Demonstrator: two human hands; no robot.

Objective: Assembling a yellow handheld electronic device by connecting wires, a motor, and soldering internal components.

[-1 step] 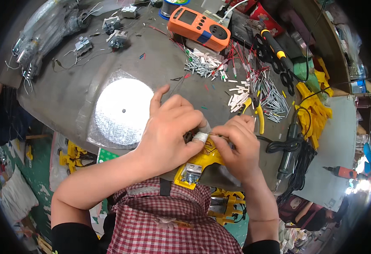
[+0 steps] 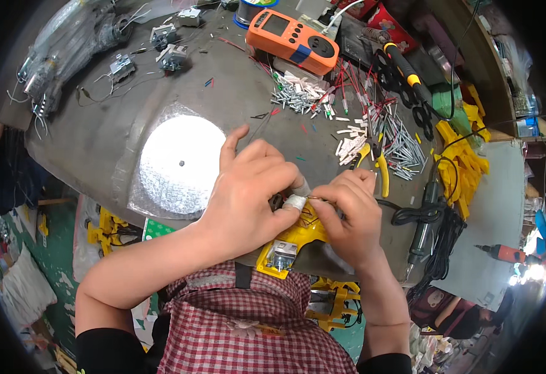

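Note:
A yellow plastic housing [image 2: 304, 234] lies at the bench's near edge, under and between my hands. A metal switch-like part [image 2: 282, 254] sits in its near end. My left hand [image 2: 248, 193] is closed in a pinch above the housing, with white tape on thumb and forefinger; what it grips is hidden. Its little finger sticks out. Just to the right, my right hand [image 2: 351, 215] pinches a thin wire [image 2: 314, 198] close to the left fingertips. Thin dark wires show inside the housing.
Left of my hands lies a bright round disc [image 2: 179, 162] on bubble wrap. Behind are an orange power meter [image 2: 292, 42], metal pins [image 2: 404, 143] and yellow-handled pliers [image 2: 382, 174]. A soldering iron [image 2: 424, 227] with coiled cable lies right, near yellow housings [image 2: 463, 162].

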